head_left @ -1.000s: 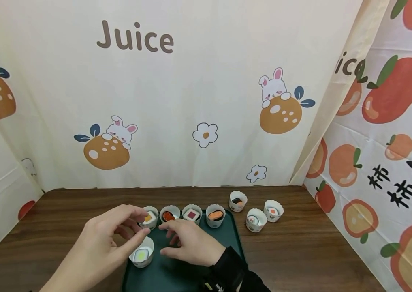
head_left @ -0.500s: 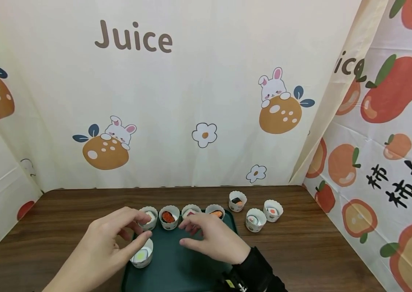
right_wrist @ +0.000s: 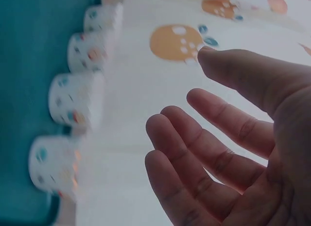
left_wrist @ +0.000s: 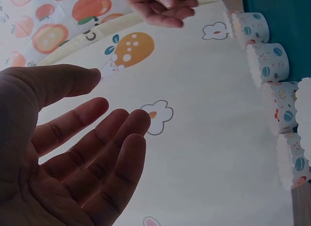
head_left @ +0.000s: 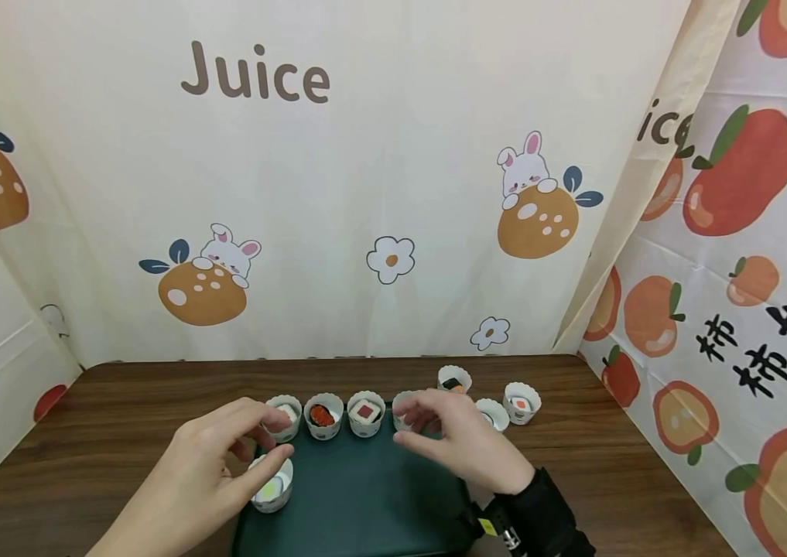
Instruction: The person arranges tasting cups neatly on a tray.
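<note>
My left hand (head_left: pixel 205 468) hovers at the tray's left edge, fingers loosely bent and holding nothing. Close to it stand a paper cup with a green-centred sushi piece (head_left: pixel 273 489) and a back-row cup (head_left: pixel 285 433), both partly covered. Over the tray's right side, my right hand (head_left: pixel 466 445) is likewise relaxed with nothing in it. It hides most of the row's rightmost cup (head_left: pixel 403 402). Between the hands sit a cup with a red-topped sushi piece (head_left: pixel 321 416) and one with a square white-and-red piece (head_left: pixel 365 412). Both wrist views show fingers apart.
A dark green tray (head_left: pixel 358 495) lies on the brown wooden table (head_left: pixel 114 433). To its right stand a cup with a black-and-orange piece (head_left: pixel 453 377), a half-hidden cup (head_left: pixel 495 412) and a cup with a white-and-orange piece (head_left: pixel 521 404). A printed curtain (head_left: pixel 337 170) hangs behind.
My right hand has moved rightward from the tray's middle, uncovering the square sushi piece's cup and covering the rightmost row cup. My left hand has barely moved.
</note>
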Demonstrator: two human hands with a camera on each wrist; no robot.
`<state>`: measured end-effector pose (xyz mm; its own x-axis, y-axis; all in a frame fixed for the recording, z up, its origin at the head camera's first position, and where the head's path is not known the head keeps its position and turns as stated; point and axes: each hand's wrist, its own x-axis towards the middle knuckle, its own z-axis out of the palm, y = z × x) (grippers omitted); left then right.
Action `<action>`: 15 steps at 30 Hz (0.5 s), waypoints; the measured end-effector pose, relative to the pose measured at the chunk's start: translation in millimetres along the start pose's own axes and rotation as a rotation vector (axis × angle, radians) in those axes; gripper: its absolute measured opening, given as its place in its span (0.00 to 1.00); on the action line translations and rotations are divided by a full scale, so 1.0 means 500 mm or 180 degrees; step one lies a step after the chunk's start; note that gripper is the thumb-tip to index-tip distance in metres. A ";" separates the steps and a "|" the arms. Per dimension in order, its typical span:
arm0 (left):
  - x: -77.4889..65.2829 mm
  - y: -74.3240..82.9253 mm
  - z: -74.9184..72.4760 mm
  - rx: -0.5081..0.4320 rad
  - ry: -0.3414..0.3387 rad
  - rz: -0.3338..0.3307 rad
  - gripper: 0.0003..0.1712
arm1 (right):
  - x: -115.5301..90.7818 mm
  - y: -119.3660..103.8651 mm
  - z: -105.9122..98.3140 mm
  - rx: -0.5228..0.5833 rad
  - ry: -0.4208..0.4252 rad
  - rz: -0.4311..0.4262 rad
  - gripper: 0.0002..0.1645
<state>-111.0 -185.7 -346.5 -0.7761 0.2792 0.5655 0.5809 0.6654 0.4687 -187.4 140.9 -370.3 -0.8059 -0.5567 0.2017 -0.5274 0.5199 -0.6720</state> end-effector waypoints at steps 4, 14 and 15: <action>0.000 0.001 -0.001 0.0005 -0.0003 -0.0008 0.22 | -0.006 0.010 -0.032 0.0007 0.0195 0.0105 0.13; 0.001 0.004 -0.002 -0.0012 -0.0008 -0.0040 0.21 | -0.024 0.049 -0.084 -0.0221 0.0464 0.0308 0.14; 0.002 0.004 -0.002 -0.0014 -0.0004 -0.0035 0.21 | -0.025 0.055 -0.088 -0.0235 0.0479 0.0341 0.14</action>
<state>-110.1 -184.7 -344.3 -0.7826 0.2728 0.5596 0.5736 0.6654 0.4778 -203.5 190.8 -359.8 -0.8867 -0.3952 0.2398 -0.4502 0.6203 -0.6424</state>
